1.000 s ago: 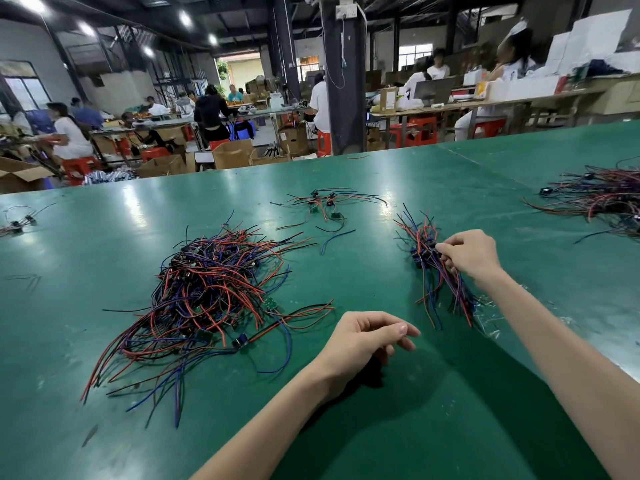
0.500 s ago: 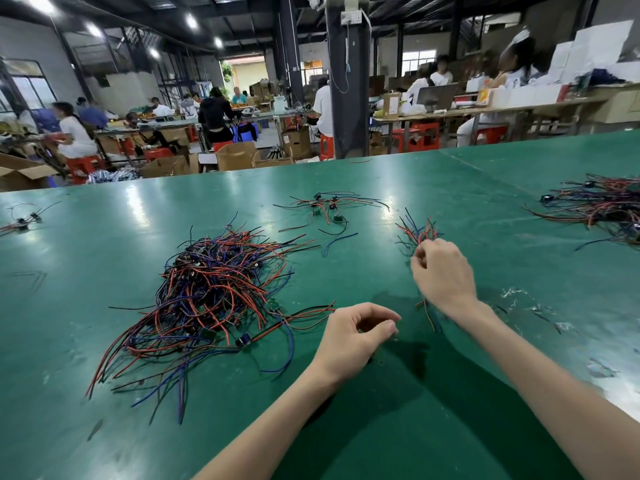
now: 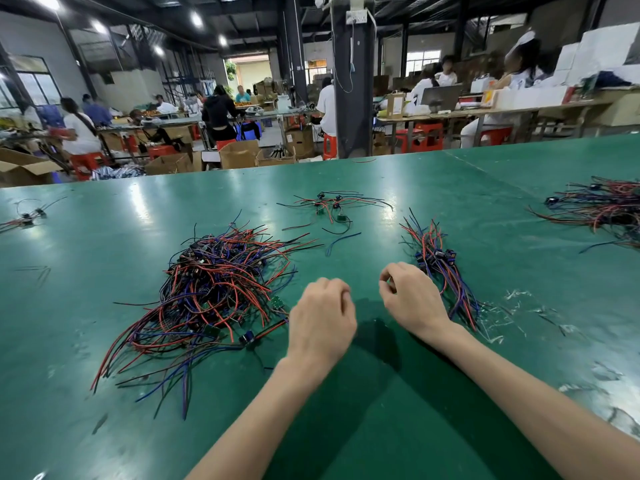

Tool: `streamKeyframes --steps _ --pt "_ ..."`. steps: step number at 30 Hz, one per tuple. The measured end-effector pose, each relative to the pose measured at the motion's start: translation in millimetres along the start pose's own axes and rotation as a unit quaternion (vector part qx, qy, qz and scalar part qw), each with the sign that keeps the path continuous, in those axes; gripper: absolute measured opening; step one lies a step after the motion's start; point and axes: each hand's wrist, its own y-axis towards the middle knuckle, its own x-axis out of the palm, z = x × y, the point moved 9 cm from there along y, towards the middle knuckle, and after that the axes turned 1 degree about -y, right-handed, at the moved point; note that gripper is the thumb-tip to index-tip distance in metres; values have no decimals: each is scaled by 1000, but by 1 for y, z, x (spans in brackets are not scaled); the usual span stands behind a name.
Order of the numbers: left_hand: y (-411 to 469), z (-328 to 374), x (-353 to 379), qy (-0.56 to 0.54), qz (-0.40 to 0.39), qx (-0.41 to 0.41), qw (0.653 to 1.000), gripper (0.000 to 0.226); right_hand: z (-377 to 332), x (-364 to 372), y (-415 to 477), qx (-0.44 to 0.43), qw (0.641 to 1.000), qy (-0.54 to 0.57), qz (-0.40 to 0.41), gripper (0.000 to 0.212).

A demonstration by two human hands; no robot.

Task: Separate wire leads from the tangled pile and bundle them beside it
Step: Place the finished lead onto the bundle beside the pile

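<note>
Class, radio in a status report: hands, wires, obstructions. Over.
Left hand beside tangled pile, fingers hidden. Right hand fingers curled, no wire seen, beside bundle. Plastic scraps lie right of bundle, away from both hands.

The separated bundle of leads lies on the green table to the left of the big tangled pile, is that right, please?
Not quite. The head view shows the bundle on the green table to the right of the tangled pile, not the left; it lies next to the right hand.
</note>
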Motion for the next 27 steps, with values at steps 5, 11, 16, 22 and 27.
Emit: streamKeyframes --steps 5,11,16,22,27 --pt "10 -65 -1 208 -86 -158 961 36 2 7 -2 14 1000 8 -19 10" --pt "13 -88 -3 242 -110 -184 946 28 1 9 -5 21 999 20 -29 10" --pt "14 -77 -13 116 -42 -160 979 21 2 8 -5 28 999 34 -29 9" --pt "17 -59 -31 -184 77 -146 969 11 -2 4 -6 30 996 78 -17 8" --pt "16 -62 -20 -399 84 -185 894 26 -11 7 -6 25 985 170 -32 8"
